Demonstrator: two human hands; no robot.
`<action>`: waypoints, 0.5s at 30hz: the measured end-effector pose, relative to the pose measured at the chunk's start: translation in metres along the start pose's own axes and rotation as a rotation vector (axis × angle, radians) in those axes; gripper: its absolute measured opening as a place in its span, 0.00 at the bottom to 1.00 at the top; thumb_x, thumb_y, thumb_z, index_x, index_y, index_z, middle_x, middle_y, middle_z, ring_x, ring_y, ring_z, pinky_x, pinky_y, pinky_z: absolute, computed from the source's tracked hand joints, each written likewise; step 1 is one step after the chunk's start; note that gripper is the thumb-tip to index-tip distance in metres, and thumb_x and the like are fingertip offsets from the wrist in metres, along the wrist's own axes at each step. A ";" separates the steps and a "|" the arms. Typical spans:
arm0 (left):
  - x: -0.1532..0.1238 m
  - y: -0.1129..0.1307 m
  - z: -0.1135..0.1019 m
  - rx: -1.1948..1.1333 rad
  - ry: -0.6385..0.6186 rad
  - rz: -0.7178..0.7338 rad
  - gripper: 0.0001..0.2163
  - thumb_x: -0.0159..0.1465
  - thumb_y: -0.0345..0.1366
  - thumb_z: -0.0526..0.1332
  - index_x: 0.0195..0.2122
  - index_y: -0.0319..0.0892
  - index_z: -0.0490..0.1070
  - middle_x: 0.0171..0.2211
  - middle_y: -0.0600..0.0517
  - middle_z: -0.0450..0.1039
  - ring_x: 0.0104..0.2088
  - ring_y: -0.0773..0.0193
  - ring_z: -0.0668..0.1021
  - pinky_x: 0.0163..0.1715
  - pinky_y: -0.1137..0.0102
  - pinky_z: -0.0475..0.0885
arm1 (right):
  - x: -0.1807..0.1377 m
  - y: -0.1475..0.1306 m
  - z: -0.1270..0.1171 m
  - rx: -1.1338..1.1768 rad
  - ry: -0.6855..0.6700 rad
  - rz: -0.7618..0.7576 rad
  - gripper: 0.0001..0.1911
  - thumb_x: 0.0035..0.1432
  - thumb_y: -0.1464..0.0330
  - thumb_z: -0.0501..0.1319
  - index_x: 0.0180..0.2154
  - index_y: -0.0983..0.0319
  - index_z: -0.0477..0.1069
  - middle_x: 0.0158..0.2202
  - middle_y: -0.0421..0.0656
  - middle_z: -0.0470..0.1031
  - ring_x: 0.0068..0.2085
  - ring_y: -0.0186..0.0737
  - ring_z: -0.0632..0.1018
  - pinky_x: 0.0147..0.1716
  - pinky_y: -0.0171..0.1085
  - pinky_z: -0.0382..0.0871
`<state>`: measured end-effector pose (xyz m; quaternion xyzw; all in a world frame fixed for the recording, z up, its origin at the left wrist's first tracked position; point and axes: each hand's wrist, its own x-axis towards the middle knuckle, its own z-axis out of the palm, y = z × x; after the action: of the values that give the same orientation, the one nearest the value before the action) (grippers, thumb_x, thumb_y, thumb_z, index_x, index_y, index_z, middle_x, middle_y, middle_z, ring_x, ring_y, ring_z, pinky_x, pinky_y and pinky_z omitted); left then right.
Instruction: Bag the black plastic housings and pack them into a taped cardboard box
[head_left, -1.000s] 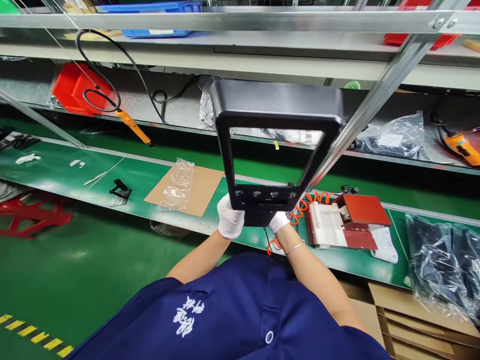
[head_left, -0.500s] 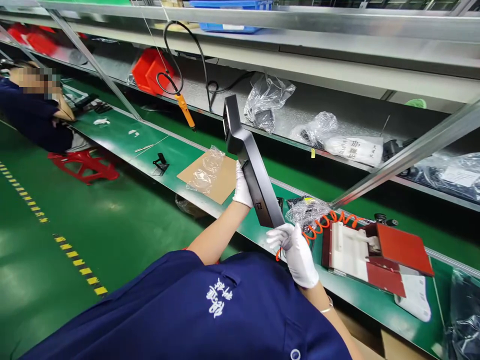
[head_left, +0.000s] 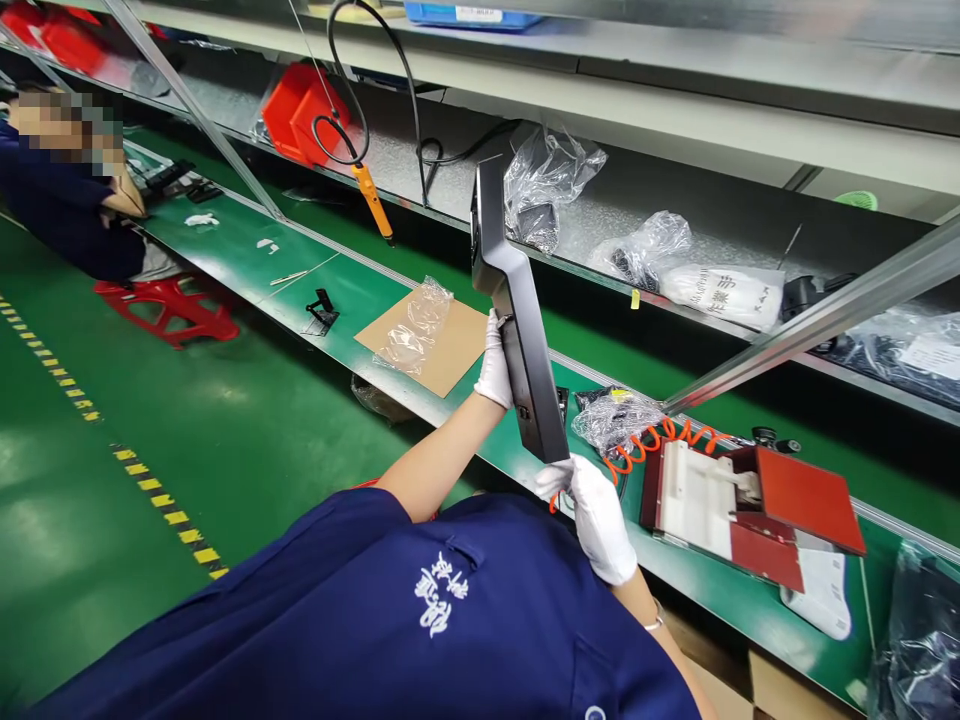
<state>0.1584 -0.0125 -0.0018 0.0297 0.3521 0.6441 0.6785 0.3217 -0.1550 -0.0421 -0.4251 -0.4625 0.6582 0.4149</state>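
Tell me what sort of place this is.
Likely a factory assembly line: there is a long green workbench beneath shelving, a hanging orange tool, and a co-worker seated further along.

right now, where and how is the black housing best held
The black housing is probably best held by the straight part below its bend, the left hand coming from the left, the right hand from below at the bottom end. It is steeply tilted, its narrow side in view, so those two spots likely steady its length.
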 end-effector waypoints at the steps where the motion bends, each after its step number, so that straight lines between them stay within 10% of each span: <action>1: 0.000 -0.001 0.000 0.000 -0.003 -0.019 0.30 0.68 0.64 0.50 0.29 0.42 0.74 0.17 0.54 0.72 0.19 0.65 0.76 0.27 0.69 0.76 | 0.000 -0.001 0.000 0.005 -0.002 -0.003 0.37 0.53 0.34 0.59 0.38 0.62 0.74 0.33 0.50 0.81 0.30 0.43 0.81 0.35 0.43 0.80; 15: 0.001 -0.021 -0.019 0.052 -0.123 -0.108 0.28 0.64 0.64 0.59 0.30 0.41 0.76 0.19 0.53 0.74 0.19 0.64 0.76 0.24 0.70 0.76 | 0.005 0.005 -0.004 -0.160 0.146 0.073 0.38 0.55 0.32 0.54 0.23 0.60 0.68 0.20 0.44 0.71 0.21 0.36 0.70 0.28 0.39 0.72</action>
<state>0.1666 -0.0229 -0.0273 0.0678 0.3272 0.5943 0.7316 0.3231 -0.1508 -0.0487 -0.5201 -0.4663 0.6013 0.3880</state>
